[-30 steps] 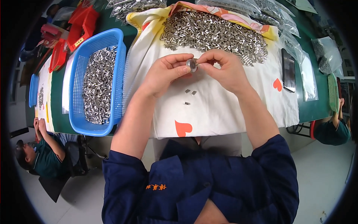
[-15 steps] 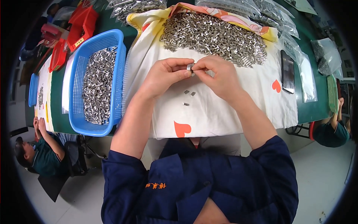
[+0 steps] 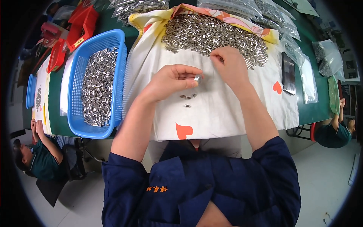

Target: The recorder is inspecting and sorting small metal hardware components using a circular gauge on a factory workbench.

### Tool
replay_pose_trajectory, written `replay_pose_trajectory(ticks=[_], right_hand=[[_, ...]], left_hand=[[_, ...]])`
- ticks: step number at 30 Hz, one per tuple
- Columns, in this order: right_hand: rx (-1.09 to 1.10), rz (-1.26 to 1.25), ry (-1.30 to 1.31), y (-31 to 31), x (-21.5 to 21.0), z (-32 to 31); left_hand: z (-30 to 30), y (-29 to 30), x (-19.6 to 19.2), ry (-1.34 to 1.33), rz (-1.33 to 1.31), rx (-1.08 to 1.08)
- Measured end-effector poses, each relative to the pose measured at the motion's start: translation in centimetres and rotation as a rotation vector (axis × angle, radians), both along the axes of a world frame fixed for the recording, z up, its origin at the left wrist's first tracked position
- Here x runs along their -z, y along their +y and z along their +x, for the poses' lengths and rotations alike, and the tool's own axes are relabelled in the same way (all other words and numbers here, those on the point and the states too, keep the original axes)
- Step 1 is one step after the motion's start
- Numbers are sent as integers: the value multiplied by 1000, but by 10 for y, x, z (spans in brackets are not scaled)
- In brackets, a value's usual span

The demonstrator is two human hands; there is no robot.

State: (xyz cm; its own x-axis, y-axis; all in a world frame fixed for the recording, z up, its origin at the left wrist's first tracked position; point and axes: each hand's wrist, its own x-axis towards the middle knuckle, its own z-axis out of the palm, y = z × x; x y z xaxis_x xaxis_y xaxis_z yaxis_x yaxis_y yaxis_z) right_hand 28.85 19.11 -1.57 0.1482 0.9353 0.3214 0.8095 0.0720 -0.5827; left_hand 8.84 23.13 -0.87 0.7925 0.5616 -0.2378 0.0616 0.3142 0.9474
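Note:
Between thumb and fingers, my left hand (image 3: 172,81) grips a small shiny metal part (image 3: 198,78) over the white cloth. My right hand (image 3: 231,66) is apart from it, at the near edge of a heap of small metal cylinders (image 3: 211,34). Its thumb and index finger are pinched together; whether a piece sits between them is too small to tell. A few loose metal pins (image 3: 187,106) lie on the cloth (image 3: 215,121) just below my left hand.
A blue plastic basket (image 3: 71,98) of metal cylinders stands at the left, with red bins (image 3: 81,26) behind. A phone (image 3: 288,73) lies at the right beside clear bags (image 3: 329,56) of parts. Co-workers (image 3: 45,151) sit at both sides.
My right hand has left the metal part and moved up to the heap. My left hand has lowered slightly, still holding the part. The loose pins beneath it lie a little differently.

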Motion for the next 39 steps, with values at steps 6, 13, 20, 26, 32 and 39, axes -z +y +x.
replay_pose_trajectory(ticks=[6, 13, 20, 26, 32, 39], right_hand=[[1, 38, -261, 3, 4, -10], [-7, 53, -317, 4, 0, -10], [-82, -60, -350, -4, -4, -14], [-132, -212, 445, -12, -25, -19], [-280, -128, 513, -16, -23, -24], [-277, 129, 72, -18, -15, -29]], left_hand=[[1, 0, -1, -1, 6, -19], [2, 0, -1, 1, 16, -26], [1, 4, 4, -17, -44, -78], [0, 4, 3, -66, -179, -251], [1, 4, 6, -147, -172, -227], [5, 3, 4, -40, -22, -231]])
